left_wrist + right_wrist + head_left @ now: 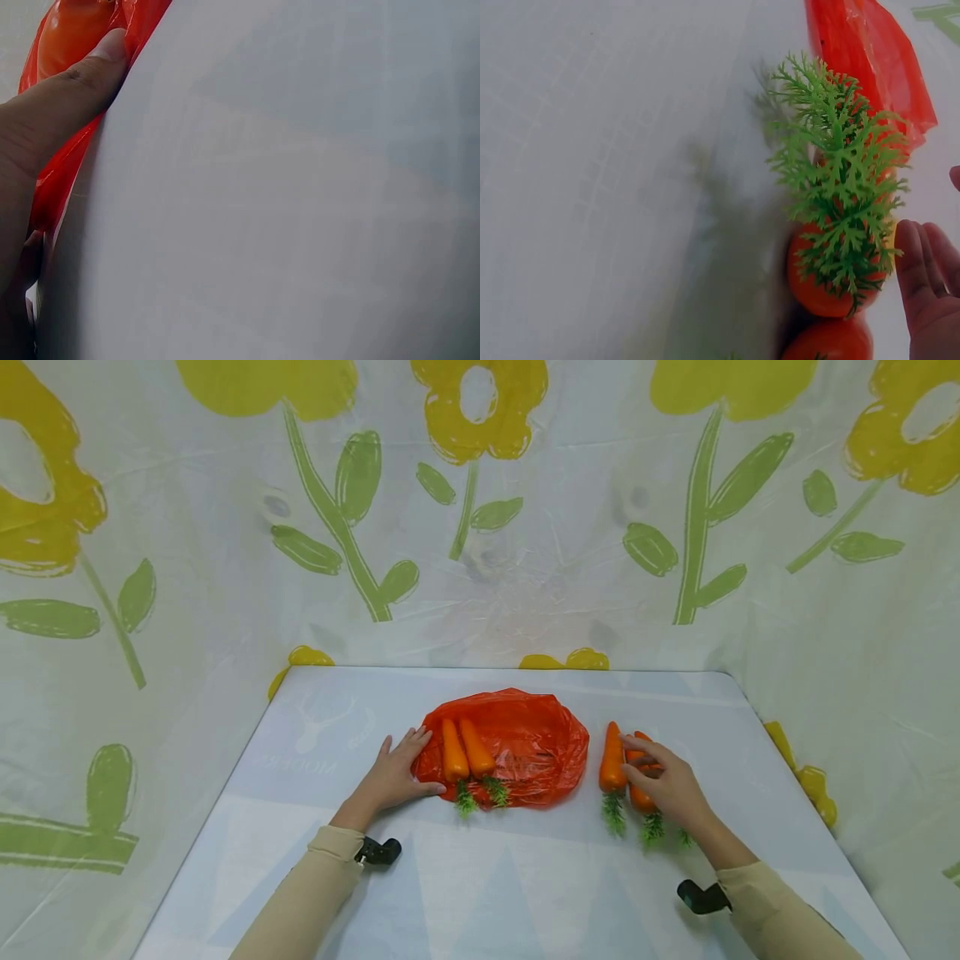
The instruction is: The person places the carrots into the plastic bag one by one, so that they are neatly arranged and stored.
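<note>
A red plastic bag lies flattened on the table, with two orange carrots side by side on its left part, green tops toward me. My left hand rests at the bag's left edge, fingers spread; in the left wrist view its thumb lies on the red plastic. To the right of the bag, my right hand reaches over a group of carrots, its fingers close to the tip of one carrot. Another carrot lies just left of it. A further green top shows beside the wrist, its carrot hidden by the hand.
The white table has a pale printed pattern. A curtain with yellow flowers surrounds its back and sides. A small black camera sits on the left wrist and another on the right wrist.
</note>
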{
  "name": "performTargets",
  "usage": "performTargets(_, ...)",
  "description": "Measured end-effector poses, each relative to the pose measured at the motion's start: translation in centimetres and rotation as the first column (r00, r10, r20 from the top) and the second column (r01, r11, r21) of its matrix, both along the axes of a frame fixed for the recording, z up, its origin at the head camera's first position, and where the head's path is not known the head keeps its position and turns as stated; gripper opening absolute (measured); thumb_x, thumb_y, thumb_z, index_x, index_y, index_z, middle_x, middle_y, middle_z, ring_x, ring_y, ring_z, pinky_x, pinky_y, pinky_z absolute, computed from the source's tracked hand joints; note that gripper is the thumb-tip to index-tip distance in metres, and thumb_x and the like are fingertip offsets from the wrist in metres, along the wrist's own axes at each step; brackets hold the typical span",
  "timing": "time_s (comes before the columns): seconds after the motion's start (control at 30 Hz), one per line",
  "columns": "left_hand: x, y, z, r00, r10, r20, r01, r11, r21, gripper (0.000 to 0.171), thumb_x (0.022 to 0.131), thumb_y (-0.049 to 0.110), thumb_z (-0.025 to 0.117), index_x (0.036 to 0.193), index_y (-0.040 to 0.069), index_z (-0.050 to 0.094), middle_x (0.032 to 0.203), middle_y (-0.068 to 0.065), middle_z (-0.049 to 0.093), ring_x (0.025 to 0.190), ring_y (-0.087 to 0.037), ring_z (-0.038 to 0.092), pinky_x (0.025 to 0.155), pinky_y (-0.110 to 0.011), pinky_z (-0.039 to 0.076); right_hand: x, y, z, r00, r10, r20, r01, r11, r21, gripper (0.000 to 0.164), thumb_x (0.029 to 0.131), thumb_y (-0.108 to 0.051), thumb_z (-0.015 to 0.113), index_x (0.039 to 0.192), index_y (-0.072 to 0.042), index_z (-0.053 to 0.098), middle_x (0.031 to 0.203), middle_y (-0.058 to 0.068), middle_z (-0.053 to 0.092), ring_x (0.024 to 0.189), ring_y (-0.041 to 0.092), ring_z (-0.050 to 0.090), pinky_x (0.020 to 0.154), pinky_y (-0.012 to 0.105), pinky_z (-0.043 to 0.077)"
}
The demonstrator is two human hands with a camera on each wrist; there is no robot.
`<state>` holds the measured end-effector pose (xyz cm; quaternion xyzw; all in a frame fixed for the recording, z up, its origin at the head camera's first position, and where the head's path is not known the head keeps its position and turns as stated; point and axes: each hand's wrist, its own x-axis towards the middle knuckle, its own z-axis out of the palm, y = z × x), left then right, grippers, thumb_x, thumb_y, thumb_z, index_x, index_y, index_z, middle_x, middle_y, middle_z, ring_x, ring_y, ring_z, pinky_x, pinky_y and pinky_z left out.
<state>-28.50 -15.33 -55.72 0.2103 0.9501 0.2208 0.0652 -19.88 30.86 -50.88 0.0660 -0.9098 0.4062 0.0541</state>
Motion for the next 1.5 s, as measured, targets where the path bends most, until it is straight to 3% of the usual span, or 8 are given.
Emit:
performTargets(0.4,-0.1,0.0,-0.1,1.0,-0.005,-0.008,0.005,1.0,0.0,0.11,0.079,0.065,0.077,0.16,0.007,0.031,0.167,-0.01,0.026,0.155,-0.032,0.017,0.123,-0.061,-0.002,0.2,1.4,-0.1,0.999,-0.017,-0.044,0.019,0.999,0.03,0.047,0.1,-0.018,0.067,0.146,-0.011,0.057,0.139,0.014,0.06,0.108,0.027,0.063,0.086,0.01,0.047)
performTargets(0.63,0.0,0.0,-0.2,1.0,0.002,-0.003,-0.002,1.0,0.002,0.11,0.079,0.064,0.078,0.16,0.007,0.031,0.166,-0.011,0.027,0.155,-0.032,0.018,0.123,-0.061,-0.002,0.7,2.3,0.2,0.998,-0.053,-0.044,0.055,0.997,0.052,0.047,0.101,-0.021,0.067,0.146,-0.012,0.058,0.137,0.014,0.061,0.1,0.005,0.059,0.082,0.009,0.047)
performTargets(0.9,0.0,0.0,-0.2,1.0,-0.001,-0.005,0.001,1.0,0.005,0.11,0.079,0.063,0.079,0.16,0.006,0.031,0.166,-0.011,0.027,0.155,-0.032,0.018,0.123,-0.061,0.0,1.2,3.6,0.2,0.996,-0.09,0.001,0.089,0.995,0.053,0.047,0.102,-0.025,0.064,0.146,-0.01,0.056,0.136,0.019,0.058,0.103,0.031,0.061,0.078,0.013,0.05)
performTargets(1.2,0.1,0.0,0.0,1.0,-0.002,-0.006,0.002,1.0,0.012,0.109,0.079,0.062,0.079,0.16,0.006,0.032,0.166,-0.011,0.027,0.155,-0.033,0.018,0.122,-0.061,-0.001,1.7,4.6,-0.1,0.995,-0.095,-0.025,0.096,0.992,0.083,0.046,0.102,-0.022,0.065,0.144,-0.007,0.057,0.136,0.021,0.057,0.107,0.031,0.056,0.077,0.009,0.047)
performTargets(1.4,0.0,0.0,-0.1,1.0,-0.005,-0.009,0.005,1.0,0.004,0.109,0.079,0.063,0.078,0.16,0.006,0.032,0.166,-0.011,0.027,0.155,-0.032,0.018,0.123,-0.061,-0.001,1.8,5.1,-0.5,0.995,-0.093,0.023,0.091,0.993,0.073,0.044,0.101,-0.023,0.066,0.141,-0.006,0.06,0.138,0.023,0.054,0.113,0.036,0.054,0.078,0.009,0.047)
performTargets(1.5,0.0,0.0,-0.1,1.0,-0.004,-0.008,0.004,1.0,0.002,0.109,0.079,0.063,0.078,0.16,0.006,0.032,0.167,-0.01,0.027,0.155,-0.031,0.018,0.123,-0.061,-0.001,1.9,5.3,-0.7,0.996,-0.083,0.036,0.08,0.993,0.086,0.041,0.101,-0.022,0.066,0.138,-0.005,0.062,0.138,0.023,0.054,0.114,0.038,0.054,0.082,0.016,0.051)
